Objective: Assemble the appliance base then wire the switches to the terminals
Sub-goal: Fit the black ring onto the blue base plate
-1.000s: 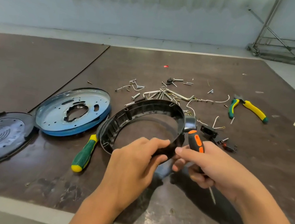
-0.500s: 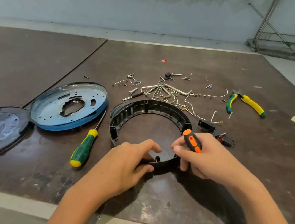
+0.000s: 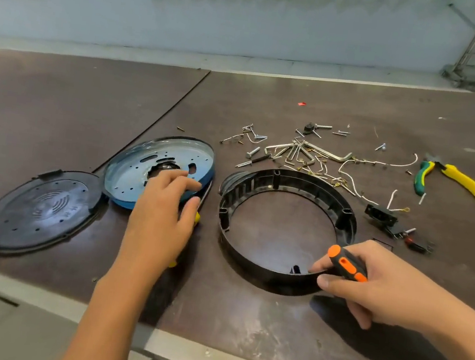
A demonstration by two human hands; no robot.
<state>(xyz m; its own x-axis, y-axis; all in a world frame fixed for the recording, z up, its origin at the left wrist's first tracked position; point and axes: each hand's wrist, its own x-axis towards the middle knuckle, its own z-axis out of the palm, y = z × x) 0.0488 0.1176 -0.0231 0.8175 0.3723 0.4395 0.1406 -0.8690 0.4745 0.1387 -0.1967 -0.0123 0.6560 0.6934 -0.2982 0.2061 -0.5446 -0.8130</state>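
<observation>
The black plastic base ring [image 3: 250, 259] lies flat on the brown table. My right hand [image 3: 381, 290] rests at its near right rim, closed around an orange-and-black screwdriver [image 3: 345, 263]. My left hand [image 3: 163, 215] hovers with spread fingers over the near edge of the blue-rimmed metal plate [image 3: 142, 165], holding nothing; it covers most of a green-and-yellow screwdriver [image 3: 197, 216]. A round black bottom cover [image 3: 38, 209] lies far left. Black switch parts with white wires [image 3: 381, 215] sit right of the ring.
A scatter of screws, hex keys and white wires [image 3: 302, 155] lies behind the ring. Yellow-green pliers [image 3: 454, 179] rest at the far right. The table's front edge [image 3: 209, 353] runs close beneath my forearms.
My left hand let go of the black ring and moved left to the metal plate. The ring now lies flat on the table. My right hand still holds the orange screwdriver.
</observation>
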